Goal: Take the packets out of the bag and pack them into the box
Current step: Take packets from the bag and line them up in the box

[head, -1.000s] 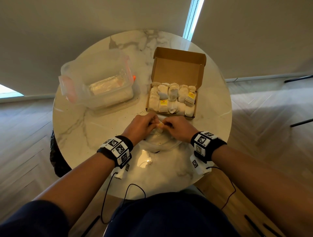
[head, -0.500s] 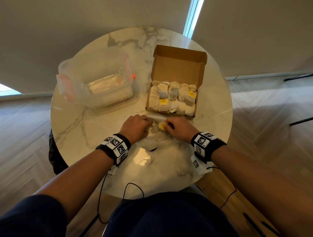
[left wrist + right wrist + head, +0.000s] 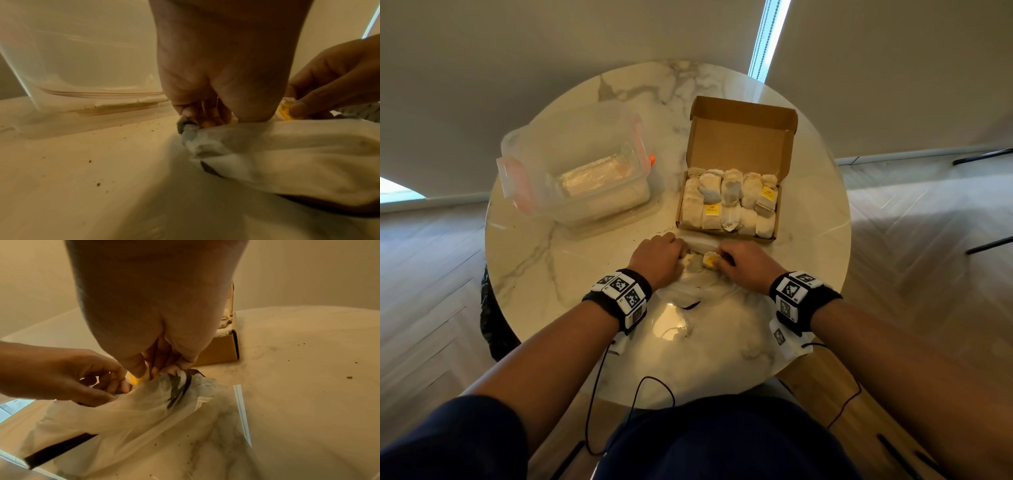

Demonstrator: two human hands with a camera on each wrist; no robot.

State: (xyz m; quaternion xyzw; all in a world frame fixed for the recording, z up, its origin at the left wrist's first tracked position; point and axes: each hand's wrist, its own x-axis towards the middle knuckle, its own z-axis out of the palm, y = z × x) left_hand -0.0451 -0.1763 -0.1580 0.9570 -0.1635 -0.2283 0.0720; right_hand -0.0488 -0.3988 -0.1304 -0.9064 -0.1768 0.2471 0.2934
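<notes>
A thin white plastic bag lies on the round marble table, its mouth toward the open cardboard box. Several pale packets, some with yellow tags, fill the box in rows. My left hand grips the bunched bag edge at the mouth's left side. My right hand pinches a yellow-tagged packet at the mouth, just in front of the box. In the right wrist view, its outer fingers also touch the bag edge. The inside of the bag is hidden.
A clear plastic container with orange clips stands at the back left of the table, near my left hand. Dark crumbs dot the marble. Cables hang off the near table edge. Wooden floor surrounds the table.
Both hands have shifted a little forward toward the box. The yellow-tagged packet now shows between them at the bag's mouth, held by my right hand.
</notes>
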